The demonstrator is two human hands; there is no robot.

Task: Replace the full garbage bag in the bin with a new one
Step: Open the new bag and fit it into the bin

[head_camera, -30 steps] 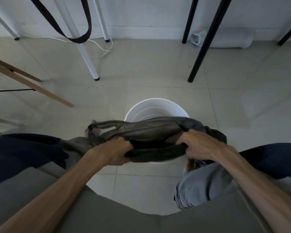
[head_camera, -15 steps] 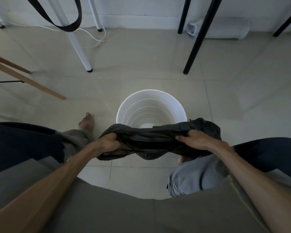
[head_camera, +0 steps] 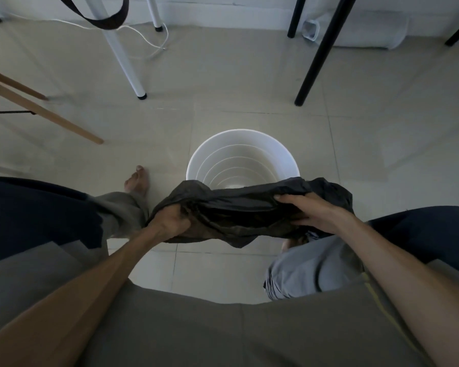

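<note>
A round white bin [head_camera: 289, 157] stands on the tiled floor in front of me, with no bag inside and its ribbed inner wall showing. A black garbage bag [head_camera: 239, 207] is stretched between my hands, just in front of the bin's near rim and covering that rim. My left hand [head_camera: 170, 221] is closed on the bag's left end. My right hand [head_camera: 310, 210] grips the right end, fingers over the gathered plastic. The bag's mouth is bunched and partly spread.
A white table leg [head_camera: 125, 56] and a black leg [head_camera: 321, 51] stand beyond the bin. Wooden chair legs [head_camera: 45, 112] slant in at the left. A white cable [head_camera: 154, 46] lies by the wall. My bare foot [head_camera: 137, 181] rests left of the bin.
The bag has come down and toward me, uncovering most of the bin's opening. My hands have drawn farther apart, stretching the bag wider.
</note>
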